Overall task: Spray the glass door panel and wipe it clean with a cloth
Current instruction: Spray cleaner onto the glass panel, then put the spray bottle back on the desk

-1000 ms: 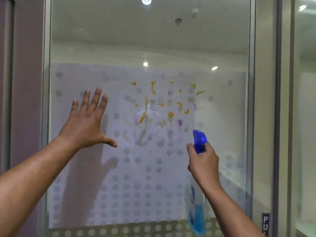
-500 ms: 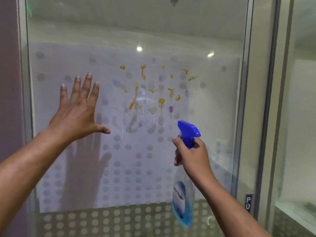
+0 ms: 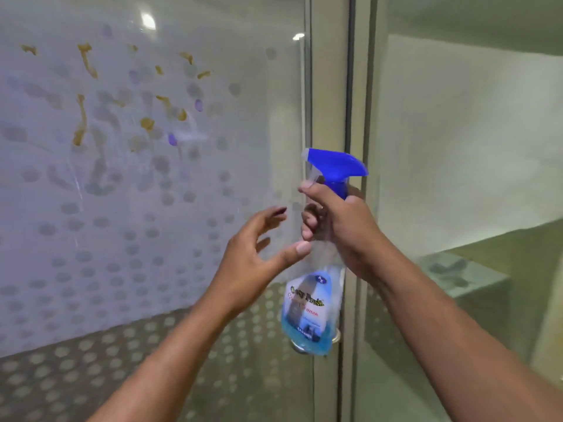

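**Spray bottle in the right hand, left hand open right next to it**

So the right hand [image 3: 341,226] has its fingers wrapped round the neck of the spray bottle [image 3: 313,300], index finger up near the trigger, just under the blue spray head [image 3: 335,167]. The bottle hangs upright with the nozzle pointing left, and there's blue liquid sitting in the bottom part; the rest of it is clear. It sits in front of the door frame [image 3: 329,86], right at the edge of the glass door panel [image 3: 152,208].

The left hand [image 3: 256,254] is holding nothing, fingers spread and loosely bent, palm facing the bottle. Its thumb tip is just beside the bottle body, and I can't tell if it's actually touching.

The panel fills the left side of the view. It's frosted with a dot pattern and has yellow-brown smears [image 3: 80,123] plus a few purple blobs [image 3: 172,139] scattered across the upper part, well apart from both hands. Some wet-looking streaks run down among the smears. There are 2 ceiling lights reflected near the top of the glass.
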